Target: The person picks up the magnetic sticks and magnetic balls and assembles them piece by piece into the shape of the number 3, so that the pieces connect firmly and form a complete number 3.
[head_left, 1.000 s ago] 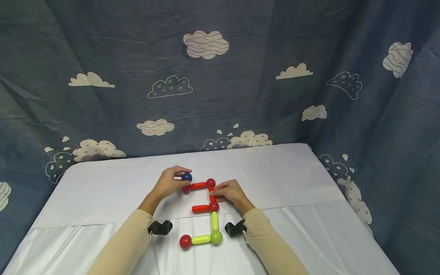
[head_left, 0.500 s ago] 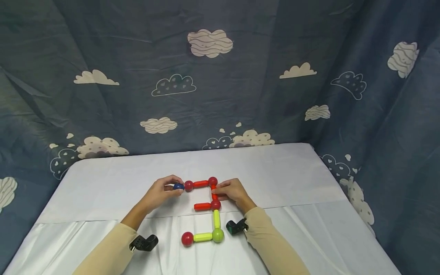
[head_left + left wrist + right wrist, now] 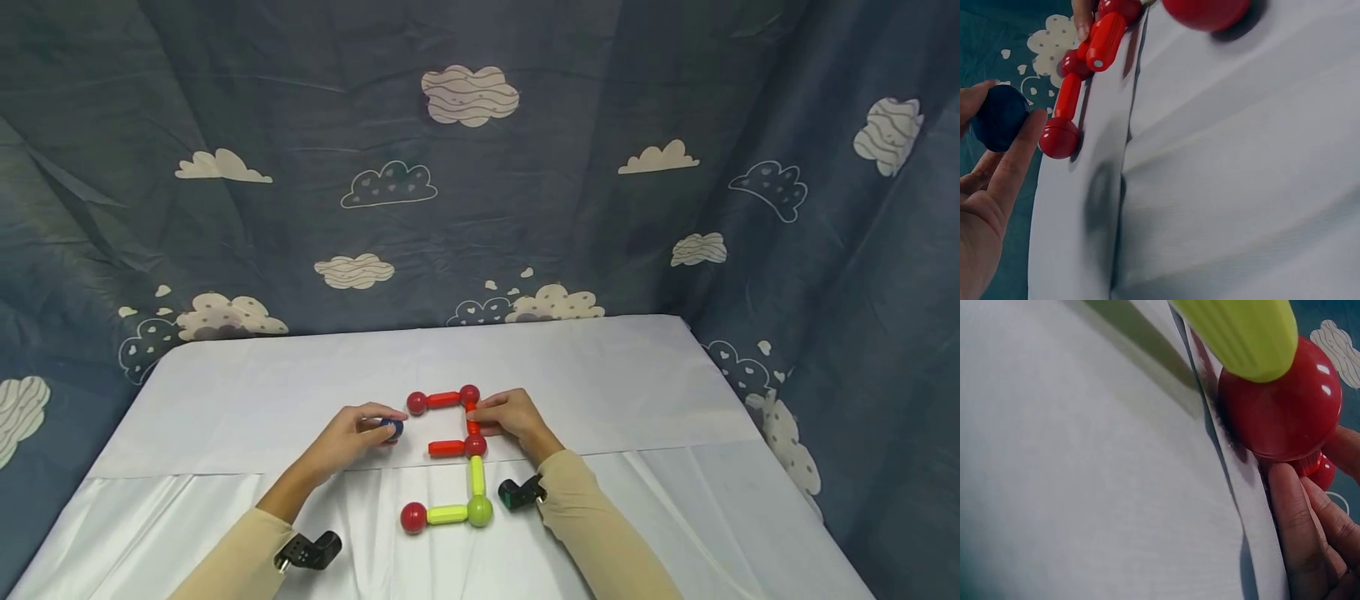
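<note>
Between the thumb and fingers of my left hand (image 3: 347, 439) is a blue ball (image 3: 1001, 118), held apart from the joined rods and balls. My right hand (image 3: 517, 419) pinches the upright red rod (image 3: 472, 419) between two red balls. From the upper red ball (image 3: 469, 394), another red rod (image 3: 443, 400) runs left to a red end ball (image 3: 417, 403). The lower red ball (image 3: 476, 445) carries a red rod (image 3: 447, 448) with a free left end. Below it, a yellow-green rod (image 3: 477, 477) leads to a yellow-green ball (image 3: 480, 511).
A yellow-green rod (image 3: 447, 514) joins the lowest ball to a red ball (image 3: 413, 517) at the front. Everything lies on a white cloth-covered table (image 3: 675, 492). A dark blue curtain with clouds (image 3: 495, 208) hangs behind and at the sides.
My left hand has carried the blue ball from above the red end ball leftward and then nearer to me, below that ball's level. My right hand keeps its pinch on the upright red rod.
</note>
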A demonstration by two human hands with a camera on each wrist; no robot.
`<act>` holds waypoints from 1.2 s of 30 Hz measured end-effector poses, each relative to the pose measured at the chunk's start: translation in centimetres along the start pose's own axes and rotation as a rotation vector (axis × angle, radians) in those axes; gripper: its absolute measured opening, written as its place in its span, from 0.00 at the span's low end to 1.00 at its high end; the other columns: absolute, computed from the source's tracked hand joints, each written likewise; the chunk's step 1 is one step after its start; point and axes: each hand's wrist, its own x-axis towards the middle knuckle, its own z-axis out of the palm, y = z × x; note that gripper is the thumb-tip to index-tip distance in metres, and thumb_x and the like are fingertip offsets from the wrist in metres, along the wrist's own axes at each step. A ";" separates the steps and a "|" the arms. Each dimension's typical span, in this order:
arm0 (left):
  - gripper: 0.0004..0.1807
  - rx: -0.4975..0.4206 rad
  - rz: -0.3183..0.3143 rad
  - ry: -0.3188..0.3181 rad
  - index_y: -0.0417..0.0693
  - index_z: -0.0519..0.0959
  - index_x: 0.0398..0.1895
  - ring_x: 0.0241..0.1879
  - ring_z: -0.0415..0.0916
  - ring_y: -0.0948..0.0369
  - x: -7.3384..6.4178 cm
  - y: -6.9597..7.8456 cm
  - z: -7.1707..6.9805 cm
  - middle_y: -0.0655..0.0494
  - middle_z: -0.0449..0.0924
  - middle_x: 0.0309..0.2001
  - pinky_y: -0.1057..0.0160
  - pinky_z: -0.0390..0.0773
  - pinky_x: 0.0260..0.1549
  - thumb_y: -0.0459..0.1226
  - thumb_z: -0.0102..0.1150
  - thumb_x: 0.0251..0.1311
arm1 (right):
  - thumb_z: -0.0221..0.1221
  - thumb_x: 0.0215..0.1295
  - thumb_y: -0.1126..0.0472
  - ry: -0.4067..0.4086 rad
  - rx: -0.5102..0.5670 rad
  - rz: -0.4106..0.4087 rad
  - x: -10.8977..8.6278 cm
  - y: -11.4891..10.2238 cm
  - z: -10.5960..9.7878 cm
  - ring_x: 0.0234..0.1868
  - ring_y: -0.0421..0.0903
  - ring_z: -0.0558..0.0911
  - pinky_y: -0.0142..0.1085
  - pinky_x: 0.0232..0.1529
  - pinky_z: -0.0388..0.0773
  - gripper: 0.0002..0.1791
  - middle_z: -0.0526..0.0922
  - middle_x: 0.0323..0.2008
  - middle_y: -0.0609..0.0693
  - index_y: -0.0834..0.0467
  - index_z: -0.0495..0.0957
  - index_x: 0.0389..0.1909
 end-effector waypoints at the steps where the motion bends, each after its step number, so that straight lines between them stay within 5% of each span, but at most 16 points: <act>1: 0.21 0.000 0.000 0.005 0.35 0.74 0.59 0.45 0.81 0.54 -0.2 -0.1 0.1 0.40 0.74 0.55 0.57 0.79 0.47 0.36 0.57 0.65 | 0.72 0.48 0.67 0.000 -0.001 0.002 0.0 0.0 0.0 0.27 0.43 0.85 0.34 0.30 0.81 0.14 0.85 0.31 0.53 0.66 0.84 0.36; 5: 0.24 0.030 0.011 0.037 0.34 0.70 0.61 0.45 0.81 0.54 -0.5 -0.5 0.6 0.38 0.74 0.55 0.58 0.79 0.46 0.40 0.55 0.67 | 0.72 0.48 0.67 0.000 -0.005 -0.005 0.0 0.0 0.0 0.27 0.43 0.85 0.34 0.30 0.81 0.13 0.85 0.30 0.53 0.66 0.84 0.36; 13: 0.17 0.160 0.038 0.065 0.40 0.80 0.49 0.40 0.79 0.57 -0.5 -0.7 1.3 0.49 0.81 0.43 0.62 0.76 0.35 0.40 0.62 0.62 | 0.71 0.49 0.68 -0.004 0.016 -0.001 -0.1 0.0 0.0 0.27 0.43 0.85 0.35 0.29 0.82 0.13 0.86 0.30 0.54 0.67 0.84 0.36; 26: 0.17 0.206 -0.021 0.125 0.42 0.80 0.46 0.46 0.79 0.55 0.4 -1.3 2.9 0.52 0.81 0.42 0.55 0.77 0.49 0.33 0.69 0.52 | 0.71 0.49 0.68 -0.018 0.016 -0.019 -0.1 0.1 0.0 0.28 0.44 0.85 0.35 0.30 0.82 0.13 0.86 0.31 0.54 0.67 0.84 0.37; 36: 0.17 0.277 -0.026 0.104 0.46 0.82 0.44 0.38 0.77 0.61 1.0 -1.5 3.5 0.57 0.80 0.39 0.60 0.78 0.42 0.35 0.73 0.49 | 0.71 0.50 0.68 -0.001 0.020 -0.008 -0.2 0.1 0.1 0.28 0.45 0.86 0.35 0.30 0.81 0.12 0.86 0.31 0.55 0.67 0.84 0.37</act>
